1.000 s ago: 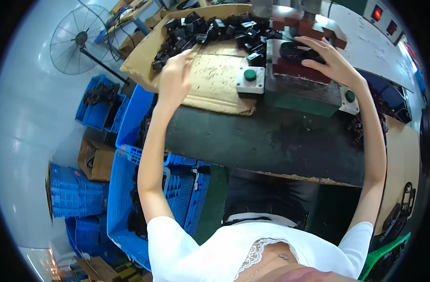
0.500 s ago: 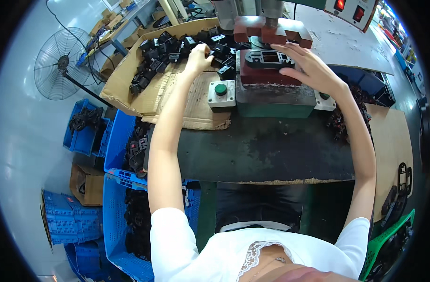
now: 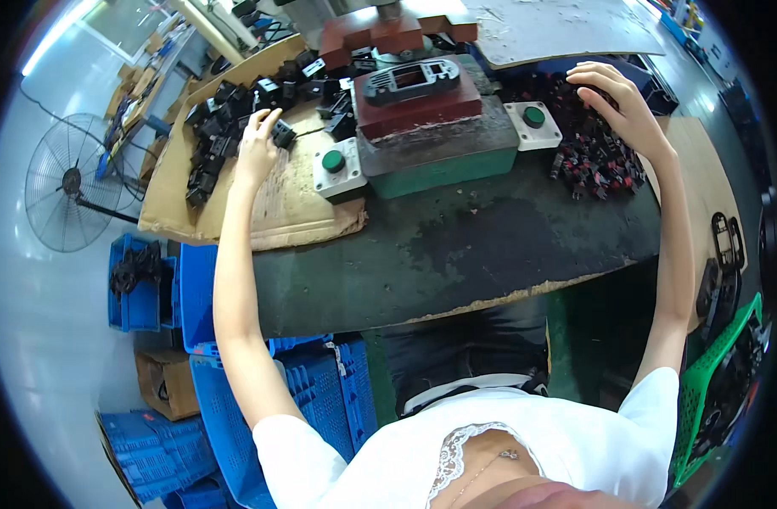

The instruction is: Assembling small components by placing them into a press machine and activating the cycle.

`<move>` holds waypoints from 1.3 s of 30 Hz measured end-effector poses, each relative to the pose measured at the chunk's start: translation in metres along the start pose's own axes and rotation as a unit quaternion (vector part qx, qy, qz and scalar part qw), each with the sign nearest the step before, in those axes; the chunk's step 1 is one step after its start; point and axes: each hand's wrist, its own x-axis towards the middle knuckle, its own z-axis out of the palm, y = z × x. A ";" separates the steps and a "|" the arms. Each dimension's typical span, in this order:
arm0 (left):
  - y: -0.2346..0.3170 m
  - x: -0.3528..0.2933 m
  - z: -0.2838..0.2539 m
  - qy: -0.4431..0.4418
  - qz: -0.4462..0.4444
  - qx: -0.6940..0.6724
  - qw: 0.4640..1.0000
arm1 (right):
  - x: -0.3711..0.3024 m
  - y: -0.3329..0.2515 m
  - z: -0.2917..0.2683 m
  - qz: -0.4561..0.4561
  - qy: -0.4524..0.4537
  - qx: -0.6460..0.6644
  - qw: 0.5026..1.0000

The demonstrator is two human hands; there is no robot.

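My left hand (image 3: 256, 153) is over the cardboard, its fingers curled at a small black plastic block (image 3: 283, 133) by the thumb side; the grip is partly hidden. More black plastic blocks (image 3: 223, 106) are heaped just beyond it. My right hand (image 3: 622, 106) hovers at a pile of small black and red parts (image 3: 596, 161), fingers bent but apart, nothing visible in them. Between the hands, a long black plastic frame with openings (image 3: 414, 81) lies on the dark red block (image 3: 422, 114) of a press. The dark red press head (image 3: 371, 36) hangs behind and above the frame.
Green push buttons on white boxes (image 3: 333, 163) (image 3: 532, 117) flank the green press base (image 3: 448, 172). Blue crates (image 3: 320, 382) stand below at left, and a green basket (image 3: 702, 382) at lower right. A fan (image 3: 72, 180) stands far left.
My right hand has left the frame on the press and moved right to the parts pile. My left hand has drawn back leftward from the heap. The whole view has shifted and tilted.
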 end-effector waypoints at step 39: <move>0.186 0.090 -0.007 0.004 0.036 -0.234 0.972 | 0.098 -0.038 0.074 0.077 0.010 0.507 0.859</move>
